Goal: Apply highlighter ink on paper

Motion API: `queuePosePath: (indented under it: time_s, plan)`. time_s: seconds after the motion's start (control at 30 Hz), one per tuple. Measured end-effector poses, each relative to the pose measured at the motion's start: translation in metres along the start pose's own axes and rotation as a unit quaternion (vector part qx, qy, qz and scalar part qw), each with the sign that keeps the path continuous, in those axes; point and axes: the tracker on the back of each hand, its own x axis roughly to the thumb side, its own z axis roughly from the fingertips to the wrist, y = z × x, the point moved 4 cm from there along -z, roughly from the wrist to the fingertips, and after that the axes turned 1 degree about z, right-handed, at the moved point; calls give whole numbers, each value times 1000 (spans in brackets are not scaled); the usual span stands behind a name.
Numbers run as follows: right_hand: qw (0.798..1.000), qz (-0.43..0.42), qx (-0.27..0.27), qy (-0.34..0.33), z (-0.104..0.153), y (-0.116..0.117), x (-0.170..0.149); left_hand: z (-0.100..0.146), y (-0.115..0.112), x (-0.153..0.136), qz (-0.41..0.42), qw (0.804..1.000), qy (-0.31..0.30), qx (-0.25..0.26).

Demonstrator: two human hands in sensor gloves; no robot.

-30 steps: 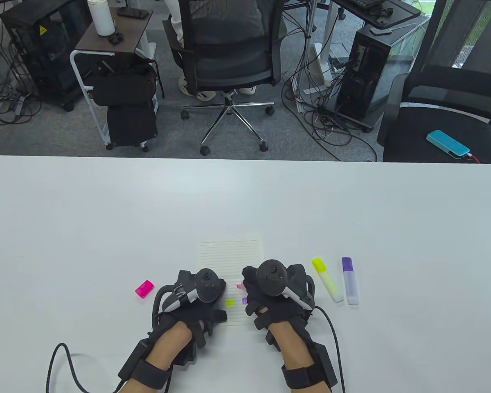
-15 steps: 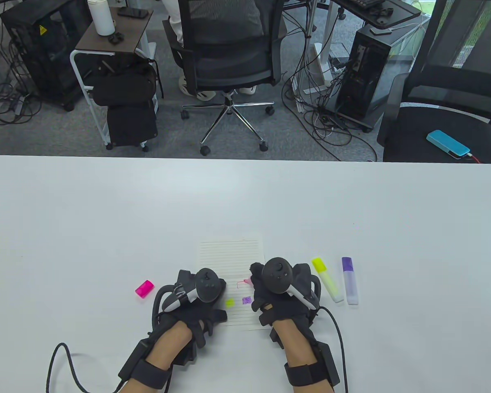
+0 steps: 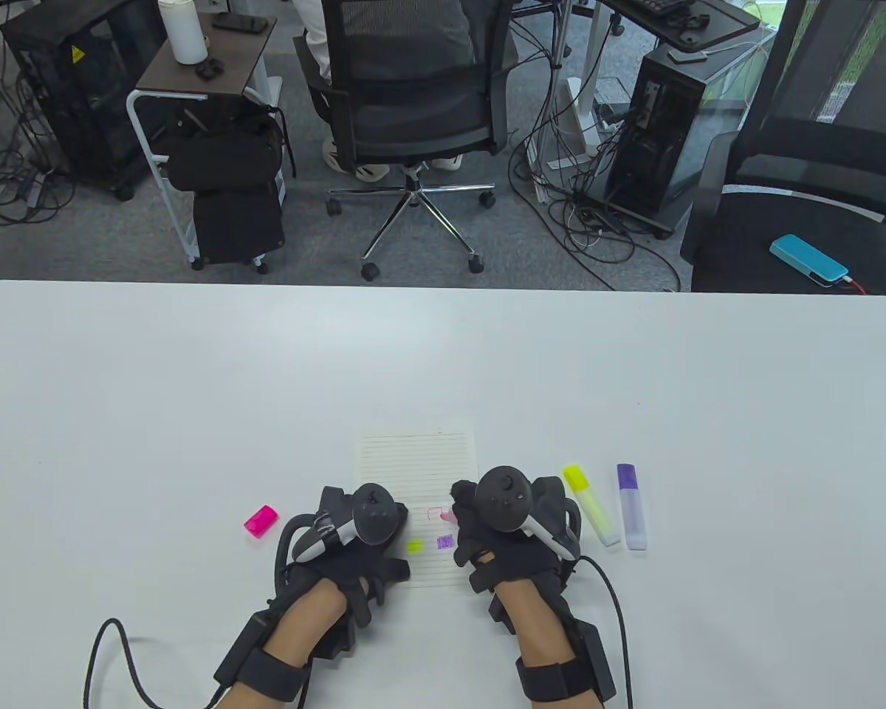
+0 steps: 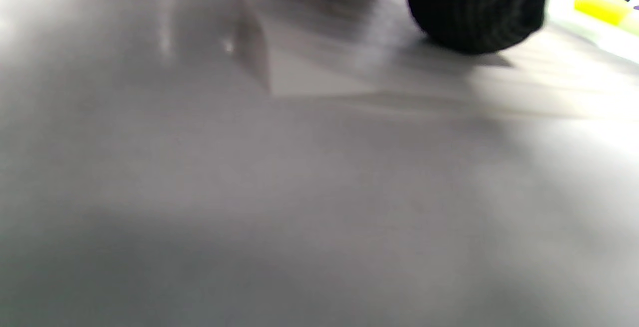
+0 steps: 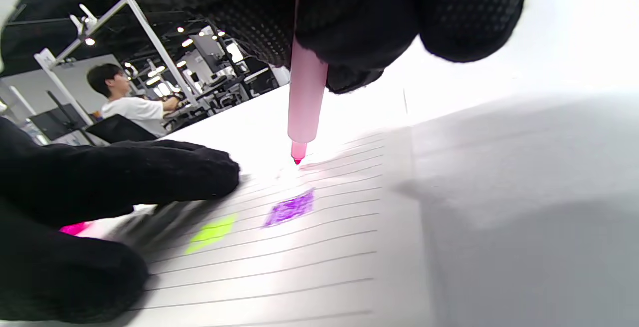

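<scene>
The white table [image 3: 192, 384] bears the lined paper [image 3: 418, 461], pressed flat by straight fingers of the left hand [image 3: 354, 539]. A pink highlighter [image 5: 305, 102] is pinched in the right hand [image 3: 506, 532], its tip meeting the paper above the purple patch [image 5: 290, 208]. No writing is legible.

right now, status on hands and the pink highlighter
Right hand grips pink highlighter, tip on lined paper. Left hand flat, pressing the paper. Nothing in the way.

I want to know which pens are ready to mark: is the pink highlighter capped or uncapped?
Uncapped: the pink highlighter, gripped by the right hand, shows its bare tip at the lined paper; its pink cap lies apart.
</scene>
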Motion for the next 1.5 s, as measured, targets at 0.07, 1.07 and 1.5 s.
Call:
queuePosePath:
  time_s: [0.07,1.07,1.5]
  plan:
    - [1000,4,-5,-9,0,0,4,0,0,0,0,1000,0,0]
    - [1000,8,1,27,-2,8,1,0,0,-1,2,1000,1,-4]
    - [999,-5,-6,51,-2,6,-3,0,0,-1,3,1000,2,-5]
